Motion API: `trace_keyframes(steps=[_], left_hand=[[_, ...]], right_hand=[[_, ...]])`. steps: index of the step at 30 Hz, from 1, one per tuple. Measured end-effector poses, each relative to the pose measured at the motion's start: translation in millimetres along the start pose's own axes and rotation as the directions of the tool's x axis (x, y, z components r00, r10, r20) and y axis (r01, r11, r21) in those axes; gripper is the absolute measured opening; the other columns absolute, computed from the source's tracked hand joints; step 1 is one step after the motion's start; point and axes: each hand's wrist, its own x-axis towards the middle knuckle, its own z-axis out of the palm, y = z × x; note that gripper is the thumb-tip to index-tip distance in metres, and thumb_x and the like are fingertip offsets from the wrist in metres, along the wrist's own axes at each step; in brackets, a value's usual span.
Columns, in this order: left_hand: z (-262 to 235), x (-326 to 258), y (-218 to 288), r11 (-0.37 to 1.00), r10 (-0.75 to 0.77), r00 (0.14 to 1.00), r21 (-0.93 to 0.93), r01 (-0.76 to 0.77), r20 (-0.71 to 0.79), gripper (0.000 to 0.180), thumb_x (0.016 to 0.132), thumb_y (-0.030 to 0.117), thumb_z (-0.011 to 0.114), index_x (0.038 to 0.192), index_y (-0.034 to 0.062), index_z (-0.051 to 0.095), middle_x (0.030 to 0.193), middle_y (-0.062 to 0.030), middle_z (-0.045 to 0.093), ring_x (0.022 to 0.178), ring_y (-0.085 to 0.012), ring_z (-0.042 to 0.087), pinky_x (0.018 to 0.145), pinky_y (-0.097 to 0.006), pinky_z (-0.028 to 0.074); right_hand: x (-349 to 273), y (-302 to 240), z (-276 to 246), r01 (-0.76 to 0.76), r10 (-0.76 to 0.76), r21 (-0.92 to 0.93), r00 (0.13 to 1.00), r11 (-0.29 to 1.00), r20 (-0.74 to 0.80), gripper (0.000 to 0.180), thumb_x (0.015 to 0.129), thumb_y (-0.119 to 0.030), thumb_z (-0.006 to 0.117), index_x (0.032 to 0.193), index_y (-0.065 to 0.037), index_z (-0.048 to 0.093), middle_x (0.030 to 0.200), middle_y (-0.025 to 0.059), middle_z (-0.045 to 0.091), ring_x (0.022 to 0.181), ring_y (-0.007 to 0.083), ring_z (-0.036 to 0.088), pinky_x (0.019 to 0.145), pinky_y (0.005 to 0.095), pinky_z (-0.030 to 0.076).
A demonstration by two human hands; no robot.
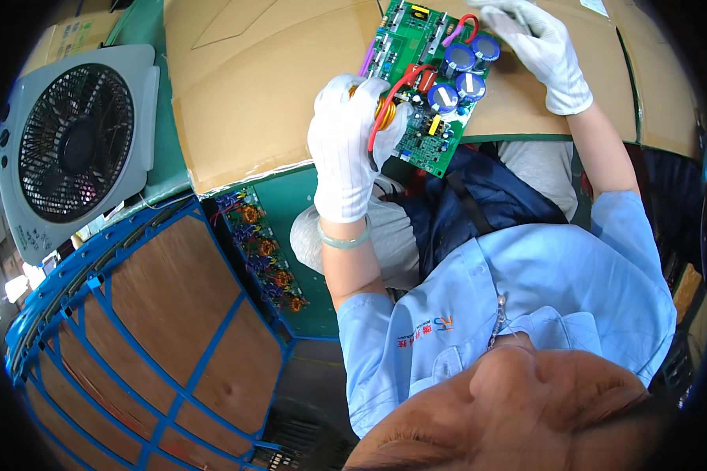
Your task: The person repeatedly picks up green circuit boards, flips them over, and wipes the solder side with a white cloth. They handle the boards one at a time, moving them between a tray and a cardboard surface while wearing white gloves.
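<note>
A green circuit board [404, 59] lies tilted at the front edge of the cardboard-covered table, its near corner jutting over my lap. It carries several blue capacitors [459, 57], a copper-coloured coil [386, 114] and thick red wires [385, 104]. My left hand [344, 129], in a white ribbed glove, closes round the board's left side by the coil; some fingertips are hidden beneath the components. Just right of the capacitors is my right hand [543, 41], gloved as well, its fingers stretched leftward near the top rim. Nothing shows in it.
Brown cardboard [251, 86] covers the tabletop. A grey box fan [78, 141] stands at the left. Below the table edge, more boards with coils [265, 247] sit beside a blue-framed rack with wooden panels [173, 314].
</note>
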Motion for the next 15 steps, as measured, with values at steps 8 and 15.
trace_keyframes(steps=[8,15], left_hand=[[12.0,-5.5,-52.2,-0.120,-0.501,0.755,-0.898,0.424,0.423,0.039,0.093,0.032,0.063,0.120,0.0046,0.058,0.113,-0.0120,0.063,0.098,-0.0232,0.063,0.082,-0.040,0.056],[4.5,-7.1,-38.7,-0.446,-0.477,0.703,-0.834,0.325,0.528,0.048,0.099,0.039,0.049,0.136,0.0077,0.050,0.131,-0.0158,0.058,0.115,-0.0347,0.059,0.089,-0.050,0.054]], right_hand=[[8.1,20.0,-10.2,-0.035,0.096,0.353,0.983,0.935,-0.158,0.042,0.102,-0.027,0.051,0.136,-0.004,0.058,0.105,0.0058,0.072,0.050,-0.0025,0.028,0.046,0.0161,0.021],[-2.1,3.6,-4.4,-0.161,0.000,0.531,0.957,0.832,0.291,0.047,0.096,-0.022,0.059,0.141,-0.007,0.054,0.109,0.0034,0.069,0.051,-0.0018,0.030,0.046,0.0156,0.022]])
